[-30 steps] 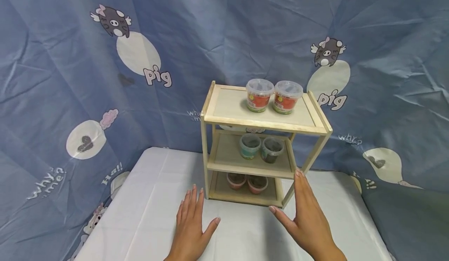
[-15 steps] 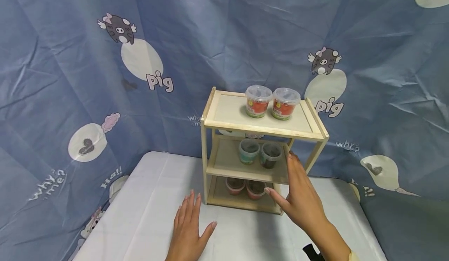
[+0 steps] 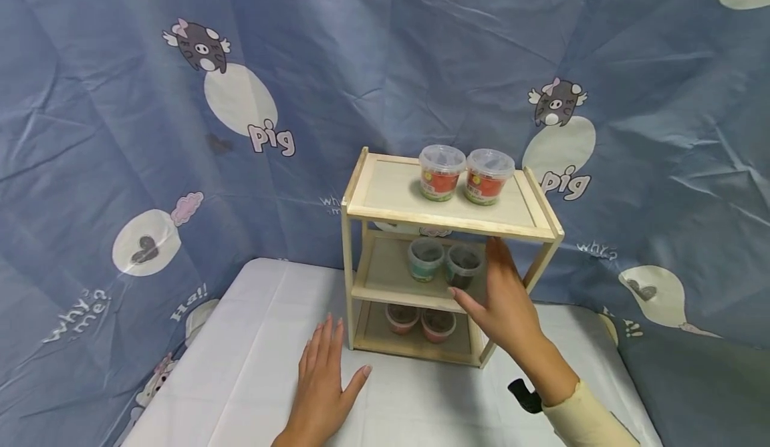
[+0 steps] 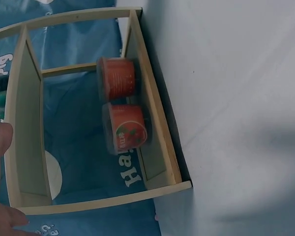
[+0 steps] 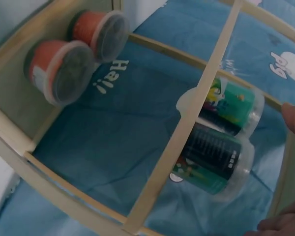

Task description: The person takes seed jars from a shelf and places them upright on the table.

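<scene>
My right hand point(image 3: 508, 303) reaches to the right side of the middle shelf, fingers straight and thumb spread, fingertips just under the top board. Nearest to it is a dark plastic tub point(image 3: 461, 276) with a clear lid, beside a teal tub point(image 3: 424, 268). In the right wrist view, both middle tubs show; the dark label point(image 5: 214, 150) is closest to the hand. My left hand point(image 3: 321, 383), fingers extended, is low over the white surface in front of the rack's left post. The wooden three-tier rack point(image 3: 385, 213) stands upright.
Two red-labelled tubs point(image 3: 438, 183) stand on the top board. A pair of reddish tubs point(image 4: 129, 129) sits on the bottom shelf. Blue printed cloth point(image 3: 337, 66) hangs behind. A black object point(image 3: 525, 397) shows beside my right wrist, near the yellow sleeve point(image 3: 586, 417).
My right hand has moved up and forward from before the rack's right post to the middle shelf. The left hand stays nearly in place. The head view has tilted slightly up.
</scene>
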The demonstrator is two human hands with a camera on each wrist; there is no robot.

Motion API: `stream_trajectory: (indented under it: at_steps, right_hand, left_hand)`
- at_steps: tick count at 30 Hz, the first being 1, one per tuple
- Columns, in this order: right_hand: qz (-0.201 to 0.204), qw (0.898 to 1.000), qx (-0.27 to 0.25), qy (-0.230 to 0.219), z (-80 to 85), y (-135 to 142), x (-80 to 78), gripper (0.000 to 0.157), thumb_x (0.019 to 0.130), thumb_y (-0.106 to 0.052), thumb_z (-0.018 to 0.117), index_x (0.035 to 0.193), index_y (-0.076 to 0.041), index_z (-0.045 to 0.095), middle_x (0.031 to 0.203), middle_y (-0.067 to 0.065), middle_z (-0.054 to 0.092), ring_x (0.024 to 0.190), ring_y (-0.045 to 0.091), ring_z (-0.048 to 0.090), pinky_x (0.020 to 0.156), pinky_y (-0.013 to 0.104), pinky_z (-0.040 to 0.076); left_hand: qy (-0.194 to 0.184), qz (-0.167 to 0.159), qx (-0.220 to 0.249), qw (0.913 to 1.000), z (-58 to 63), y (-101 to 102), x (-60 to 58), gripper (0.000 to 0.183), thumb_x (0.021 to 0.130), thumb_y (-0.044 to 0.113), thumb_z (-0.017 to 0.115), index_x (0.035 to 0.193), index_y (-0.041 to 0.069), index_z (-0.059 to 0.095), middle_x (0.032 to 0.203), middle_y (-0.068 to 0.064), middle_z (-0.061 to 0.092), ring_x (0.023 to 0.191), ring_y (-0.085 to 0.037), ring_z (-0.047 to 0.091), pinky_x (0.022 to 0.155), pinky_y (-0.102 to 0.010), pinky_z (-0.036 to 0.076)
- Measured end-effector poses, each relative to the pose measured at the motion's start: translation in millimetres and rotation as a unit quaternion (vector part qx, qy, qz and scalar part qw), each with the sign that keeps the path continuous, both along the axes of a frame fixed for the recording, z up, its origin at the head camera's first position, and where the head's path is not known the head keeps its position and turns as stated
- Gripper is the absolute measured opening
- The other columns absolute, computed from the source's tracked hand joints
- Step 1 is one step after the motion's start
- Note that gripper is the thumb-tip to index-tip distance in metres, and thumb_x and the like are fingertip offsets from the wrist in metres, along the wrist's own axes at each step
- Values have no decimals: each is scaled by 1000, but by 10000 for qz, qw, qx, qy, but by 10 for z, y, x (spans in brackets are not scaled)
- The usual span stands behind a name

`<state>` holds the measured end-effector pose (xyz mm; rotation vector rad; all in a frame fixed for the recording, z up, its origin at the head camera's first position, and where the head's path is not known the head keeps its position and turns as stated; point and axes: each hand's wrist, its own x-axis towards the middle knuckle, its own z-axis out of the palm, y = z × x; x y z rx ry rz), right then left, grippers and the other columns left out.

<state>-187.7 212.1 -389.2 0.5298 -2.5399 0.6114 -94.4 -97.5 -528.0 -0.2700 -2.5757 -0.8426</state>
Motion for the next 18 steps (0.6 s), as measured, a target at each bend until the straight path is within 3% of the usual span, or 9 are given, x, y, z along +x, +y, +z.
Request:
stream_trajectory:
  at_steps: [6, 12, 18]
  right_hand:
    - [-46, 9998, 178, 91, 42, -76, -201, 123, 85, -37, 88, 168, -10, 2, 170, 24, 16, 153, 45, 26, 116, 61, 32]
    - [-178, 9991, 283, -249, 35, -89, -322, 116, 87, -33, 85, 165, 3, 7, 167, 33, 16, 149, 52, 28, 115, 63, 34]
    - [-218, 9974, -1, -688, 21, -78, -436, 117, 91, -38, 81, 166, -3, 0, 168, 31, 14, 151, 49, 25, 115, 62, 33]
  left_hand:
    - [-148, 30, 65, 9999, 18, -22, -70, 96, 95, 39, 78, 161, -7, 26, 170, -25, 18, 154, -45, 18, 116, -67, 18]
    - [-473, -40, 390, 9981, 58, 21, -141, 99, 97, 43, 75, 161, -10, 20, 171, -26, 12, 156, -44, 13, 119, -64, 13]
    - [-523, -93, 554, 9971, 139, 72, -243, 103, 100, 47, 71, 164, -7, 11, 172, -23, 7, 158, -41, 9, 121, -63, 12]
